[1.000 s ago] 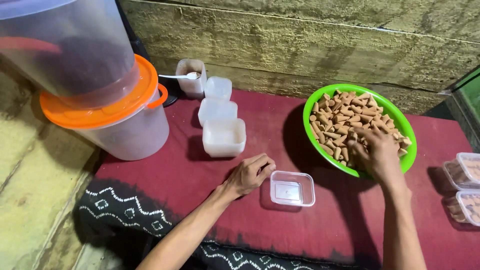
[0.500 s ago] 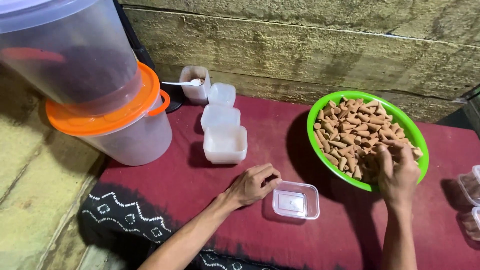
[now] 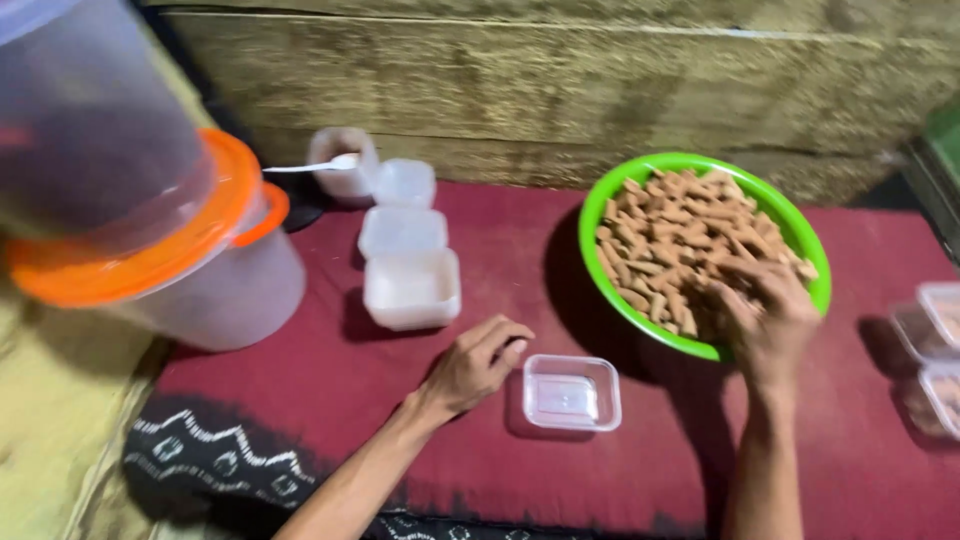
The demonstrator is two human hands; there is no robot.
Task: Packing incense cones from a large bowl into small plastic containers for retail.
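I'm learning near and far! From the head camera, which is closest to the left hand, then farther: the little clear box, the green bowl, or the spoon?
From the left hand:
1. Little clear box, just to its right, beside the fingers.
2. Green bowl, farther right, where the right hand digs in the brown cones.
3. Spoon, farthest, up by the wall.

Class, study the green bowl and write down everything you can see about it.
The green bowl is round, bright green and looks like plastic. It sits upright on the dark red cloth, near the rough wall, and is heaped with small tan cone-shaped pieces. The right hand reaches over its near rim into the pile, hiding part of that edge. The small clear container lies apart from it, and the left hand does not touch it.
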